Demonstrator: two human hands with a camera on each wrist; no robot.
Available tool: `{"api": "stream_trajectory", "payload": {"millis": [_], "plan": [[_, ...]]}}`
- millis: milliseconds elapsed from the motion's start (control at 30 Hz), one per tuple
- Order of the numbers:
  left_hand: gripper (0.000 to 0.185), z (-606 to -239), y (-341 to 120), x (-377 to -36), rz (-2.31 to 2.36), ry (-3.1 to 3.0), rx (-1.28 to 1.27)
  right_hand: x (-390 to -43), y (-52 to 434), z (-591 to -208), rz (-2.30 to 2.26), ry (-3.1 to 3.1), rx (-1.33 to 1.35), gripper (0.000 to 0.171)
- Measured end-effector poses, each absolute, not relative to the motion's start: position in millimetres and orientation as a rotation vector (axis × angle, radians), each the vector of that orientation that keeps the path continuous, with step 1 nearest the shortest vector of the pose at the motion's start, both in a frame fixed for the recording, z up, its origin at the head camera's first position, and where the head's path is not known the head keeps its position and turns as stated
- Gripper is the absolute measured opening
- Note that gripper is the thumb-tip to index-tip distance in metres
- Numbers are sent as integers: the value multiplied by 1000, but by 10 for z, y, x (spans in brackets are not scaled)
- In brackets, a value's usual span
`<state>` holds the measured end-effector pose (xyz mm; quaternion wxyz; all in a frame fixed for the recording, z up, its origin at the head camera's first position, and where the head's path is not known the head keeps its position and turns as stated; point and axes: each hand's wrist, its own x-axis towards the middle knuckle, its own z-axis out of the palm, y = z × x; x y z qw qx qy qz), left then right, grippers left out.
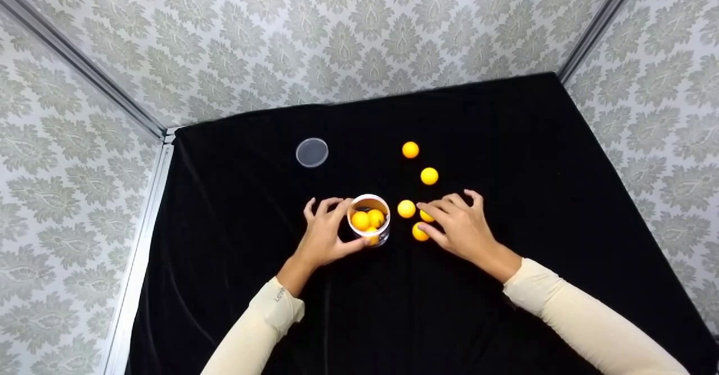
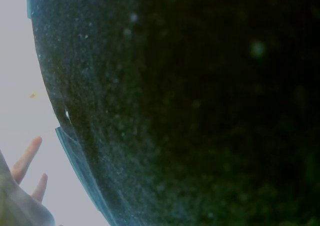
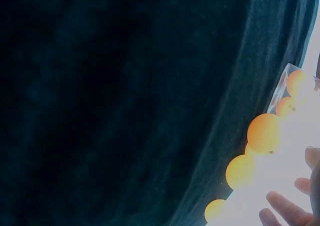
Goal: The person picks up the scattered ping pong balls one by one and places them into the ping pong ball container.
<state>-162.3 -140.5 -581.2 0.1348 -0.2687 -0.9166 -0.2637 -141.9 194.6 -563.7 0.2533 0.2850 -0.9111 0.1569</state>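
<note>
A clear plastic jar with a white rim [image 1: 383,200] stands on the black cloth, with several orange ping-pong balls [image 1: 360,220] inside. Thumb and fingers of my left hand [image 1: 324,240] grip the jar from its left side. Just right of the jar, my right hand [image 1: 463,226] reaches over a group of loose ping-pong balls. Its index finger partly covers one ball [image 1: 427,216], and its thumb tip overlaps another ball [image 1: 419,232]. A third ball [image 1: 406,209] lies by the index fingertip. In the right wrist view the fingers [image 3: 287,208] look spread beside the balls.
Two more ping-pong balls lie farther back, one [image 1: 429,176] nearer and one [image 1: 410,150] beyond it. A round translucent lid [image 1: 312,152] lies flat behind the jar. Black cloth [image 1: 505,139] covers the table, and patterned walls [image 1: 359,38] enclose it.
</note>
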Motion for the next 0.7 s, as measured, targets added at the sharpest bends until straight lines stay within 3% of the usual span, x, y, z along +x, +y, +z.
{"api": "stream_trajectory", "payload": {"millis": [700], "plan": [[88, -5820, -1405, -1619, -762, -2638, -779, -1296, 1888, -5816, 402, -2464, 862, 42]]}}
